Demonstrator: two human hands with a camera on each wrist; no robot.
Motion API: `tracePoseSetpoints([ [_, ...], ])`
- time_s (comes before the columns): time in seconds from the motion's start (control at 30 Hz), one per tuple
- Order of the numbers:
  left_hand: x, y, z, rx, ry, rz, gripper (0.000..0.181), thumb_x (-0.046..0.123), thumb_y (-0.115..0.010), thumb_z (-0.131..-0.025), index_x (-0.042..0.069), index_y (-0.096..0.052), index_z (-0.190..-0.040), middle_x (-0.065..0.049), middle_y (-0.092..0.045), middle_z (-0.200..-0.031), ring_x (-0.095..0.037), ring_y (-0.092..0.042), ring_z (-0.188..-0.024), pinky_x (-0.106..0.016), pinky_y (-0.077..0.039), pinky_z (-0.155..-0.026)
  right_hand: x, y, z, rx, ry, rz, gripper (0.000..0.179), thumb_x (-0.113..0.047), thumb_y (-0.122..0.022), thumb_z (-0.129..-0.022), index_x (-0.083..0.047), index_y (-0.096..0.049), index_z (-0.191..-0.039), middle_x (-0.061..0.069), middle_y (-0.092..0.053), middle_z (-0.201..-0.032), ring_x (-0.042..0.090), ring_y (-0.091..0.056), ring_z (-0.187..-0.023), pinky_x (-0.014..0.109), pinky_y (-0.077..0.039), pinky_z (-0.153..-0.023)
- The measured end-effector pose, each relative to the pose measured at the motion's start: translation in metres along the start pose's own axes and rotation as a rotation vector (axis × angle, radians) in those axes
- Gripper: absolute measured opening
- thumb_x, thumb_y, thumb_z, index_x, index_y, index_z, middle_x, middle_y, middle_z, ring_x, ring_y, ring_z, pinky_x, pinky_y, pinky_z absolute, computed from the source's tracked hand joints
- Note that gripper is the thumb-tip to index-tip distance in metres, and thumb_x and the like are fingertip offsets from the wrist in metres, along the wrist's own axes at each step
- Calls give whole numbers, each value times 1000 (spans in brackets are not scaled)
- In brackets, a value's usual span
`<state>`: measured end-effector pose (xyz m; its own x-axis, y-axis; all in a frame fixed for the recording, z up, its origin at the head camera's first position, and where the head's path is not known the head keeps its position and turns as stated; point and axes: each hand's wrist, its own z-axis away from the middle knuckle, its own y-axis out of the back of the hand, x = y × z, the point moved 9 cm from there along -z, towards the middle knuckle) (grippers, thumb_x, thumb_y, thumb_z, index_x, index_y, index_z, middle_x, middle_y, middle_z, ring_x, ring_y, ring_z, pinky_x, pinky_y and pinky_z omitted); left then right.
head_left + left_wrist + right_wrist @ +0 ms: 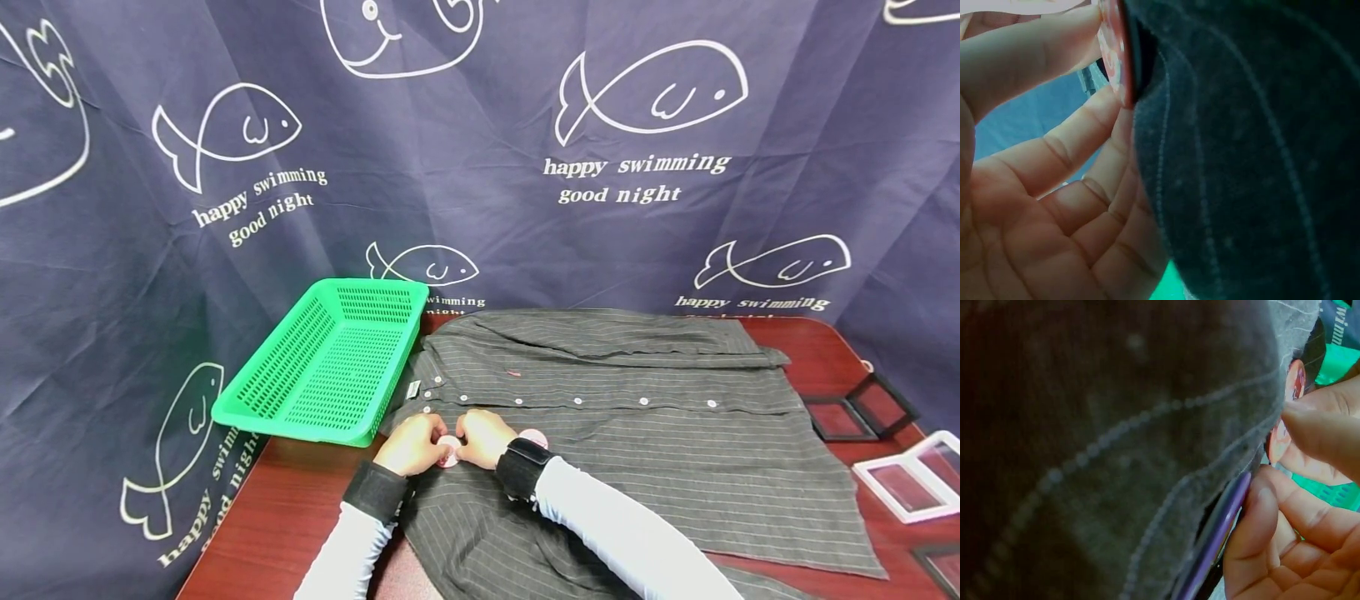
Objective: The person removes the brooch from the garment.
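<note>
A dark grey pinstriped shirt (675, 450) lies spread out with a row of white buttons facing up. At its collar end, a round pink-and-red badge (448, 451) sits between both hands. My left hand (411, 444) pinches this badge's edge; in the left wrist view the thumb (1029, 56) lies against its face. From the other side, my right hand (483, 437) pinches the same badge, with its thumb (1322, 428) on the rim in the right wrist view. A second round badge (535, 437) lies on the shirt, partly hidden behind the right wrist.
A green plastic basket (367, 400) stands left of the collar. Black frames (862, 412) and a white double frame (911, 477) lie at the table's right side. The reddish-brown table (262, 500) meets a blue fish-print curtain (495, 167) behind.
</note>
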<state>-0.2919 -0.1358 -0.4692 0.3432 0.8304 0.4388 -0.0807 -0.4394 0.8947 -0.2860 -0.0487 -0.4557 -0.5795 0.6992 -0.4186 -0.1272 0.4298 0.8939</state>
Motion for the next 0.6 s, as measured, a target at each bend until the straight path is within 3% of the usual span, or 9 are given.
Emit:
tracePoseSetpoints([
  [0.3,-4,4,3,4,1,30,12,11,-74,-75,9,-65,-82,0,-68,-70,-12,-61,-65,-25,-45,-59,2,-2,-1,-3,-8,-9,14,-12,-78,-67,-5,-69,-76,2,-59,-69,19,-55,-66,30,-45,-61],
  [0.6,-15,4,6,12,23,13,13,12,-76,-74,10,-63,-76,3,-63,-66,-9,-54,-60,-25,-42,-57,2,0,1,9,-6,-35,13,-10,-77,-66,-6,-67,-75,2,-59,-69,19,-54,-65,30,-43,-60],
])
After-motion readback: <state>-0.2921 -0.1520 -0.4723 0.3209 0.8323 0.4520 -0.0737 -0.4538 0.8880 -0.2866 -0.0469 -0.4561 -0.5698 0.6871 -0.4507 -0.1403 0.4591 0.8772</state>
